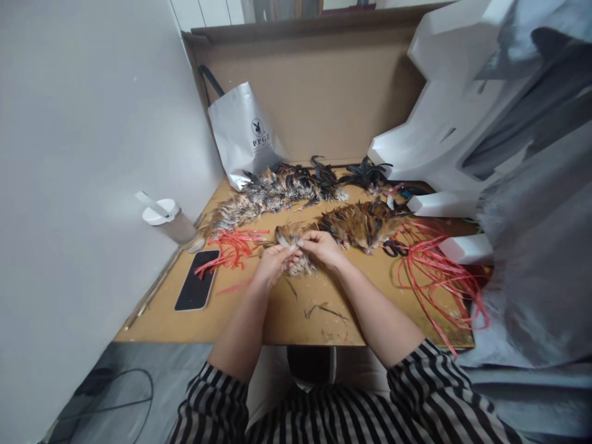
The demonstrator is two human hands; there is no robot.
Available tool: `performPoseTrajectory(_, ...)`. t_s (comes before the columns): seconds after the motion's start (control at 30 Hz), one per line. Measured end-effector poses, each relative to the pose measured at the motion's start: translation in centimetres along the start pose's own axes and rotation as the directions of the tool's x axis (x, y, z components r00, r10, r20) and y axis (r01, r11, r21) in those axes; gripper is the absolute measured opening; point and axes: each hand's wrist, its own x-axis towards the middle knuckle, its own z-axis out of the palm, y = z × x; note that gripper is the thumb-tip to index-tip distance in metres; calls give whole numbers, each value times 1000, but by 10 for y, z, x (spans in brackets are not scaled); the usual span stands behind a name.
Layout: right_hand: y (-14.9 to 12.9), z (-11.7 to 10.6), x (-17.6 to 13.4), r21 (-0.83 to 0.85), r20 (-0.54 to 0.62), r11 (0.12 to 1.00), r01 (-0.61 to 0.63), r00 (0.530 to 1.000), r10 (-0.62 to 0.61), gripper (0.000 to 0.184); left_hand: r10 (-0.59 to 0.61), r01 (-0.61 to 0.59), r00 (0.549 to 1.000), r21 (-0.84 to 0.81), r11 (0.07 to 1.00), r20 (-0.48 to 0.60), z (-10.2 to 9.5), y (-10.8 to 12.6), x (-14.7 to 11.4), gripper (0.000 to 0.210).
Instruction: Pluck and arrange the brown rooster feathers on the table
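A small bunch of feathers [301, 266], pale at its lower end and brown at the top, is pinched between my two hands near the middle of the table. My left hand [277, 260] grips it from the left with closed fingers. From the right, the thumb and fingers of my right hand [321, 246] press on it, the fingertips of both hands almost meeting. Brown feather bundles [363, 222] lie just beyond my right hand. Short red plastic strips [234, 246] are heaped to the left of my left hand.
Grey and black feather bundles [287, 188] line the back, before a silver bag [240, 132]. A phone [197, 280] and a lidded cup [173, 223] are at left. Scissors [395, 248], long red strips [435, 271] and white foam [435, 123] stand at right. Dark scraps [325, 310] lie in front.
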Motion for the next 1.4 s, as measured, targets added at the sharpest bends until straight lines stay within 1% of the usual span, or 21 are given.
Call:
performPoseTrajectory(0.1, -2, 1, 0, -56, -11, 998, 10, 1000, -11, 18, -19, 19, 1000, 12, 1000, 20, 1, 0, -1, 23)
performPoseTrajectory(0.23, -5, 2, -1, -69, -8, 998, 5, 1000, -6, 19, -27, 25, 999, 48, 999, 36, 1, 0, -2, 24)
performPoseTrajectory(0.4, -9, 2, -3, -22, 6, 998, -61, 998, 61, 21, 1, -7, 998, 116, 993, 58, 1, 2, -3, 22)
performPoseTrajectory(0.57, -9, 3, -3, 69, -2, 993, -93, 996, 93, 24, 17, -24, 999, 211, 977, 34, 2, 3, -3, 22)
performPoseTrajectory(0.83, 0, 5, -2, 127, 4, 987, -100, 995, 100, 25, 7, -13, 999, 161, 987, 38, 3, -1, -2, 23)
performPoseTrajectory(0.93, 0, 6, -2, 126, -4, 989, -79, 997, 80, 25, 14, -17, 999, 83, 996, 37, 2, 0, -2, 20)
performPoseTrajectory(1.0, -2, 7, -3, 57, 10, 998, -26, 1000, 26, 27, 2, -2, 1000, 9, 1000, 3, 1, 2, -2, 18)
performPoseTrajectory(1.07, -5, 7, -5, -101, 40, 992, 77, 996, -74, 31, -22, 20, 999, -66, 998, -34, 0, 5, -1, 16)
performPoseTrajectory(1.1, -7, 6, -6, -202, 61, 968, 146, 989, -136, 33, -30, 26, 999, -96, 995, -40, -1, 6, -1, 14)
performPoseTrajectory(1.17, -10, 7, -10, -394, 112, 873, 286, 958, -264, 33, -34, 30, 999, -135, 990, -28, -1, 7, -1, 14)
performPoseTrajectory(1.23, -12, 7, -13, -527, 168, 760, 381, 923, -346, 30, -34, 33, 999, -145, 989, -2, -2, 7, -1, 14)
performPoseTrajectory(1.3, -12, 8, -15, -599, 210, 680, 423, 902, -377, 28, -40, 41, 999, -141, 989, 16, -2, 6, -2, 15)
performPoseTrajectory(1.4, -11, 8, -15, -658, 224, 616, 432, 894, -388, 26, -41, 45, 999, -122, 992, 36, -3, 5, -2, 18)
